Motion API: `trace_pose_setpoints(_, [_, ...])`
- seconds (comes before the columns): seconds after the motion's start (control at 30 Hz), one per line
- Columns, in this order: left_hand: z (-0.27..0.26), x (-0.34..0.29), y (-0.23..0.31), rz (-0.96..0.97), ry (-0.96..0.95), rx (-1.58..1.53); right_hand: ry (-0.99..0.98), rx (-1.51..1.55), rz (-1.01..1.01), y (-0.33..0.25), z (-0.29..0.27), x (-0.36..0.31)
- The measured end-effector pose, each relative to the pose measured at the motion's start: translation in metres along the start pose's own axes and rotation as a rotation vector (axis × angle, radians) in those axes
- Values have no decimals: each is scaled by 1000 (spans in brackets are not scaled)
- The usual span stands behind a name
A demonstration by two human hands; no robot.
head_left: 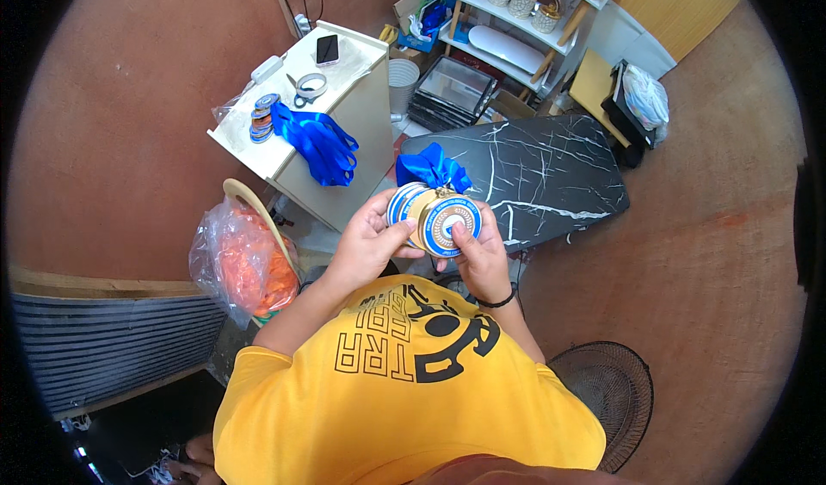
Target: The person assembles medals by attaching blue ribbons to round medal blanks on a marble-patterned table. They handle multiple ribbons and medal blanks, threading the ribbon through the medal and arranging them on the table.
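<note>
Several round medals (443,224), gold with blue and white rims, are held fanned out in front of my chest. My left hand (370,235) grips the stack from its left side, thumb over the face. On the right side my right hand (482,248) holds the front medal, its thumb pressed on the centre. Blue ribbons (433,168) bunch up just beyond the medals, over the near left part of a black marble-patterned table (551,166). How many medals lie behind the front ones is hidden.
A white cabinet (344,55) at the far left bears more medals (262,119) with blue ribbons (318,141), tape (311,86) and a phone (327,49). An orange-filled plastic bag (245,257) sits left, a fan (607,395) right. Shelves (516,20) stand behind.
</note>
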State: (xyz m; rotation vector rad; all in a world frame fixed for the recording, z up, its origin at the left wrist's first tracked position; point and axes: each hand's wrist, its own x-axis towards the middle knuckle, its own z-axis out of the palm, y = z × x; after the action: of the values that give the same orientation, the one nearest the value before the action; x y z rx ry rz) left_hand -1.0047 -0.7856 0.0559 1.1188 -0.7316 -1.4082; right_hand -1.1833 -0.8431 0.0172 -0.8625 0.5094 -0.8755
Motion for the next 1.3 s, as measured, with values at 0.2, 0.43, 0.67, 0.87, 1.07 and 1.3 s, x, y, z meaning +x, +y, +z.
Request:
trace_pose_setpoints(0.2, [-7, 14, -17, -4, 76, -93, 54, 104, 12, 4, -4, 2])
trace_pose_setpoints(0.43, [-34, 21, -26, -173, -6, -322, 117, 215, 15, -8, -27, 6])
trace_pose_setpoints(0.67, [-36, 16, -32, -320, -118, -358, 203, 231, -16, -20, -43, 15])
trace_pose_setpoints(0.87, [-49, 2, -37, -262, -89, -402, 442, 152, -37, -47, -71, 23])
trace_pose_setpoints(1.07, [-63, 10, -36, -193, -30, -473, 534, 105, -188, -109, -86, 36])
trace_pose_setpoints(1.3, [-72, 62, -25, -136, -47, -503, 479, 146, -295, -210, -111, 60])
